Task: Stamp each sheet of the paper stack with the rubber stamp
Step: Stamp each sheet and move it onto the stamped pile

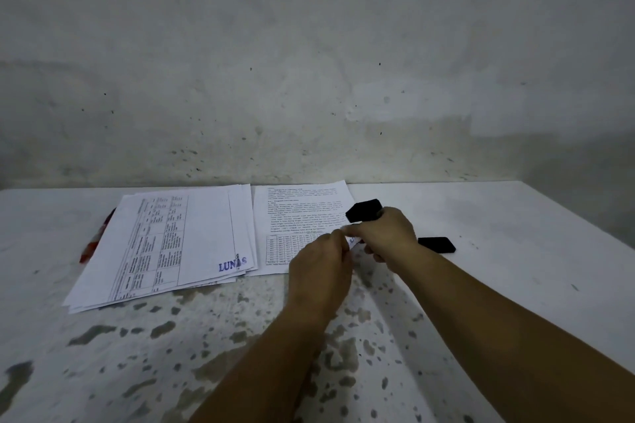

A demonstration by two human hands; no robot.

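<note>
Two piles of printed sheets lie on the white table. The left pile (178, 243) is fanned out, and its top sheet carries a blue "LUNAS" stamp mark at the near right corner. On the right pile (302, 213), my left hand (319, 271) pinches the near right corner of the top sheet. My right hand (385, 233) grips the black rubber stamp (364, 210) and also touches that lifted corner. A blue mark shows on the corner between my hands.
A flat black lid or ink pad (438, 245) lies right of my right hand. A red object (92, 243) sticks out from under the left pile. The stained table (515, 250) meets a grey wall just behind the papers.
</note>
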